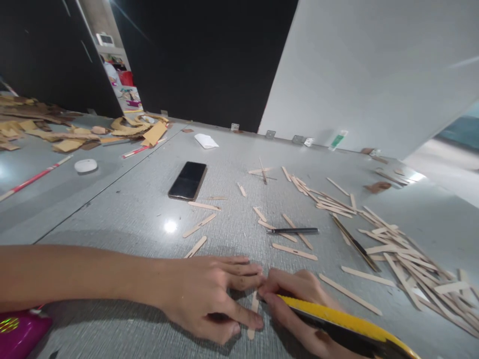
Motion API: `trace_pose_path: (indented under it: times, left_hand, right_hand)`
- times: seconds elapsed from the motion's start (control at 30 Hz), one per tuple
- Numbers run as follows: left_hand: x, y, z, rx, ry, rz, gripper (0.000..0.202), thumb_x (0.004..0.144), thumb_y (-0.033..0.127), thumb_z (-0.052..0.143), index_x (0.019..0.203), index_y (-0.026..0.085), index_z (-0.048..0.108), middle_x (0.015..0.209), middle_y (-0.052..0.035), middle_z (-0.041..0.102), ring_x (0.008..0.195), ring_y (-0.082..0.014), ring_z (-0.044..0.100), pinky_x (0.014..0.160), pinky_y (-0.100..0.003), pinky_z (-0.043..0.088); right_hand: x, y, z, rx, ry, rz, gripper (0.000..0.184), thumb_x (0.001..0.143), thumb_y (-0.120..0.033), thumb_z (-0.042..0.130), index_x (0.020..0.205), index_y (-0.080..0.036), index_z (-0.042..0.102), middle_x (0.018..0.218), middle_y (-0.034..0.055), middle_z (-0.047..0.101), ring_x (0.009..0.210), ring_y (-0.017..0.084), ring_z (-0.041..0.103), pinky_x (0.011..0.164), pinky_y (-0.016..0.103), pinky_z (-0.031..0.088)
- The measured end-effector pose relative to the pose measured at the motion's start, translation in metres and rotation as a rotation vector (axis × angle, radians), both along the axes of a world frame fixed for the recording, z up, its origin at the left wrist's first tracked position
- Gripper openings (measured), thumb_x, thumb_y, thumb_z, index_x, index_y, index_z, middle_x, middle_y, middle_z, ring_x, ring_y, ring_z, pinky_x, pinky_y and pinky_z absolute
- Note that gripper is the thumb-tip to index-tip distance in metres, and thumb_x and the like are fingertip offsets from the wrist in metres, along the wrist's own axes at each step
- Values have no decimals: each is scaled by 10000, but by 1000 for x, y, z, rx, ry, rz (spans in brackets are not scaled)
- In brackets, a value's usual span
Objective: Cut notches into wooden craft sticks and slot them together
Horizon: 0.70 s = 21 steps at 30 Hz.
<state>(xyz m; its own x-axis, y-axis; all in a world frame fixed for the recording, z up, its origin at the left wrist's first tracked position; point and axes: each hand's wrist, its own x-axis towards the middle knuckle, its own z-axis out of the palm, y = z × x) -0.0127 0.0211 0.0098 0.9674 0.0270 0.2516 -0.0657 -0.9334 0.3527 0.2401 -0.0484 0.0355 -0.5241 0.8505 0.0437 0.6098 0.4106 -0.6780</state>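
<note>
My left hand (pixel 213 294) lies flat with its fingers spread, pressing a wooden craft stick (pixel 252 316) against the table. The stick points away from me, and its far part is hidden by my fingers. Closed around a yellow and black utility knife (pixel 329 316) is my right hand (pixel 295 294). Its fingertips meet those of my left hand beside the stick, so the blade tip cannot be made out. Just beyond my hands, a slim black craft knife (pixel 294 230) rests across several sticks, one of them with a notch cut in it (pixel 295 252).
A large heap of craft sticks (pixel 407 259) spreads at the right, with metal tweezers (pixel 355 243) beside it. A phone (pixel 188 180) and folded white paper (pixel 205 141) lie farther back. At left are a white mouse (pixel 86 166), cardboard scraps (pixel 71 134) and a magenta object (pixel 24 331).
</note>
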Motion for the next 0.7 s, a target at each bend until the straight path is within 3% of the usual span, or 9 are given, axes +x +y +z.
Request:
trace_pose_path:
  times: [0.13, 0.27, 0.43, 0.7]
  left_hand:
    - [1, 0, -2, -6, -7, 6, 429, 1053, 307, 479, 1385, 200, 729, 1586, -193, 536, 1583, -288, 366, 1334, -427, 230]
    - [2, 0, -6, -12, -55, -20, 429, 1034, 300, 491, 1348, 169, 753, 1582, -204, 536, 1574, -302, 385, 1329, -426, 251]
    - [2, 0, -7, -13, -67, -51, 437, 1009, 284, 512, 1347, 136, 746, 1606, -233, 499, 1565, -313, 404, 1322, -433, 274]
    - [1, 2, -8, -26, -89, -44, 431, 988, 241, 520, 1339, 139, 748, 1589, -213, 531, 1557, -291, 421, 1312, -432, 307]
  right_hand:
    - [2, 4, 3, -44, -56, 98, 235, 1062, -276, 523, 836, -251, 584, 665, -33, 613, 543, 123, 511, 546, 243, 385]
    - [5, 2, -3, -112, 4, 227, 282, 1107, -285, 434, 848, -247, 539, 583, -65, 574, 449, 105, 456, 486, 233, 350]
    - [5, -8, -17, 163, -86, 147, 208, 1084, -273, 462, 926, -232, 592, 711, -19, 635, 538, 131, 513, 537, 248, 404]
    - [1, -4, -7, 128, -29, 133, 196, 1084, -230, 423, 910, -253, 510, 607, -80, 538, 455, 105, 430, 488, 238, 353]
